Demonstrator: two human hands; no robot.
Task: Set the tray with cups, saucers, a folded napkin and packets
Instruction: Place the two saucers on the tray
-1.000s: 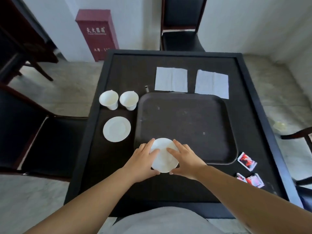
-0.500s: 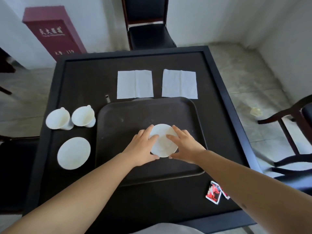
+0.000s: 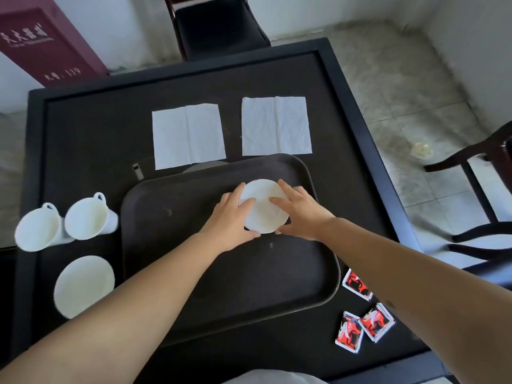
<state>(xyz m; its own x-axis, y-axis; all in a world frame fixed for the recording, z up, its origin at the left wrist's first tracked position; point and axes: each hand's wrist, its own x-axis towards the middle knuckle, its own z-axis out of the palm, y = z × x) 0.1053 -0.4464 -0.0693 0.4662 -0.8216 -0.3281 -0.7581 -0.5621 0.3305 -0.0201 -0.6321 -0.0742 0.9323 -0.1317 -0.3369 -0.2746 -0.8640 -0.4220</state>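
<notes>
Dark red cabinet (image 3: 41, 42), white number "119", Chinese characters above too blurred

Single head-worn wide-angle view, aimed forward and steeply down from above the near edge of the dark table (image 3: 83, 139). Close range: forearms entered from the bottom edge. Framed beyond the table: floor, wall, chair (image 3: 219, 26). No second view supplied.

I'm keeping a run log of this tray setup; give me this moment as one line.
step: placing first saucer | hands: left hand, right hand both on it | place: tray, far right | off tray: second saucer, cups, napkins, packets
</notes>
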